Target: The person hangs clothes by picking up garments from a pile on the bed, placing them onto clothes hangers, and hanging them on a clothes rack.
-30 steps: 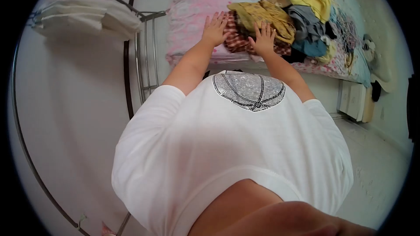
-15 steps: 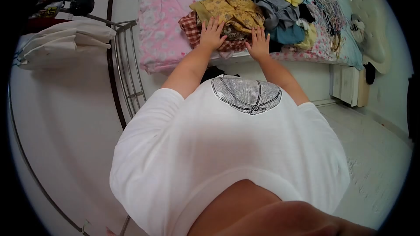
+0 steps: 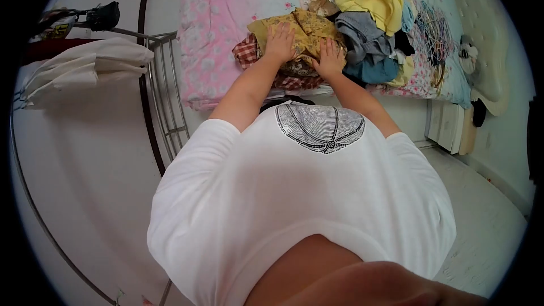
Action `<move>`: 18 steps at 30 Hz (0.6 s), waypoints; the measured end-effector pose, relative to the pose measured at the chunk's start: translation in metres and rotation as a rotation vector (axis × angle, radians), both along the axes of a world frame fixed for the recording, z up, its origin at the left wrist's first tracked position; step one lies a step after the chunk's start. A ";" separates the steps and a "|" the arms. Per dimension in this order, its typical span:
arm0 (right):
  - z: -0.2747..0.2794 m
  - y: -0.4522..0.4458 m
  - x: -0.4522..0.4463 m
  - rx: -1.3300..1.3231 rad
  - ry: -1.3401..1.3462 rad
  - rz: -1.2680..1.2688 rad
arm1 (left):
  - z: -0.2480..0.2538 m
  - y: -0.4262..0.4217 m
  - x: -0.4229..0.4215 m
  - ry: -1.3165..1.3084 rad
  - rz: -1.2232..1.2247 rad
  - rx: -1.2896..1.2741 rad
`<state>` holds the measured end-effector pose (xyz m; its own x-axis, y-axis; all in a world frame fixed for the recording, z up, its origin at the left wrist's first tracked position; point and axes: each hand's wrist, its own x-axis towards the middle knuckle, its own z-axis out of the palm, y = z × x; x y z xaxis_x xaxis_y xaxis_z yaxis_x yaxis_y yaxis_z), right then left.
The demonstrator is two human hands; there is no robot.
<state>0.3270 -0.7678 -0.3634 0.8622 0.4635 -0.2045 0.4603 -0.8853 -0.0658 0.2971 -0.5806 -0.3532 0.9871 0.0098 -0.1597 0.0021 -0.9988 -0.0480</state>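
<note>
In the upper middle of the frame, the left hand [image 3: 280,48] is lying palm down on a mustard patterned garment [image 3: 310,27], its fingers pointing toward the top edge and spreading slightly apart. The right hand [image 3: 329,61] is resting just to the right, flat on the garment's lower right part, its fingers also spreading a little; neither hand is gripping anything. The garment is stretching between the two sets of fingers and reaching beyond the left fingertips toward the top of the frame. How firmly the fingers are pressing is hard to tell from this height.

A red checked cloth [image 3: 246,51] is poking out from under the garment at its left. Right of the right hand, a grey garment [image 3: 362,35] and a teal garment [image 3: 376,71] are lying near its fingers, with a yellow garment [image 3: 371,1] sitting above them. Everything is lying on the bed [image 3: 211,34].
</note>
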 end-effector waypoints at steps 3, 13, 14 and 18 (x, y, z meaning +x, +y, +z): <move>-0.001 0.005 0.011 -0.006 0.012 0.014 | -0.002 0.001 0.012 0.072 0.051 -0.107; -0.006 -0.023 0.074 -0.002 0.116 0.238 | 0.010 -0.031 0.056 0.239 0.157 -0.116; -0.006 -0.028 0.085 -0.003 0.119 0.280 | 0.011 -0.036 0.061 0.269 0.180 -0.116; -0.009 -0.059 0.115 0.120 0.055 0.489 | 0.026 -0.067 0.057 0.445 0.165 -0.091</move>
<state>0.4422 -0.8272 -0.3720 0.5279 0.8334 -0.1637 0.8122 -0.5517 -0.1894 0.3540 -0.6476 -0.3273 0.8091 0.1268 -0.5738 0.1601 -0.9871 0.0076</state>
